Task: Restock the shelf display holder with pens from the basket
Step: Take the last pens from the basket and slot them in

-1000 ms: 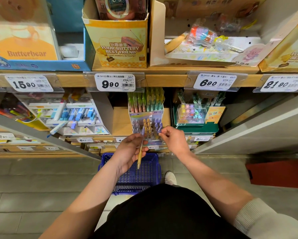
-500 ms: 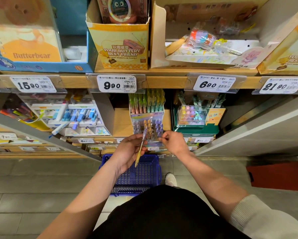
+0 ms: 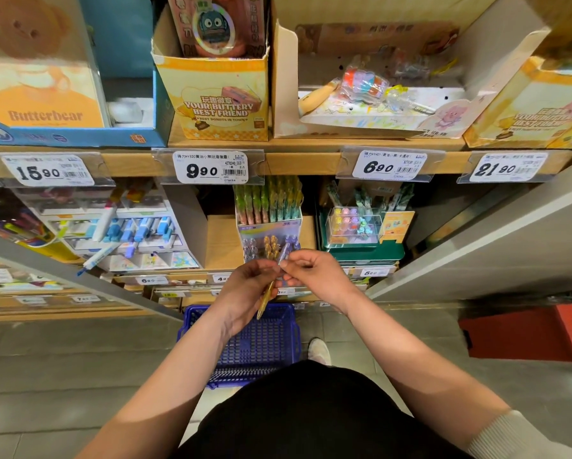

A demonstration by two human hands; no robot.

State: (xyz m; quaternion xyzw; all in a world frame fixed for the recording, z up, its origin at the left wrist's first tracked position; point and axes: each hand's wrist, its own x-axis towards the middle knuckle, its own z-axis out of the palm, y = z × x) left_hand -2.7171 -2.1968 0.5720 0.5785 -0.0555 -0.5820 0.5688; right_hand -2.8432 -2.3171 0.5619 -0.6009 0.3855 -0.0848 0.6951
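The pen display holder (image 3: 268, 226) stands on the middle shelf, with green and yellow pens upright at its back and purple and gold pen tops in its front rows. Just in front of it my left hand (image 3: 245, 293) grips a gold pen (image 3: 265, 301) that slants down toward the floor. My right hand (image 3: 314, 276) pinches a pale purple pen (image 3: 283, 256) near its top, fingertips close to my left hand. The blue basket (image 3: 245, 346) sits on the floor below my hands; its contents are hidden by my arms.
A green box with a clear case of small coloured items (image 3: 354, 223) stands right of the holder. White and blue pen trays (image 3: 119, 230) fill the left. Price tags run along the shelf edge (image 3: 298, 162). A red box (image 3: 529, 332) sits on the floor at right.
Both hands have risen slightly toward the holder. My right hand has drawn closer to my left and now pinches a purple pen there.
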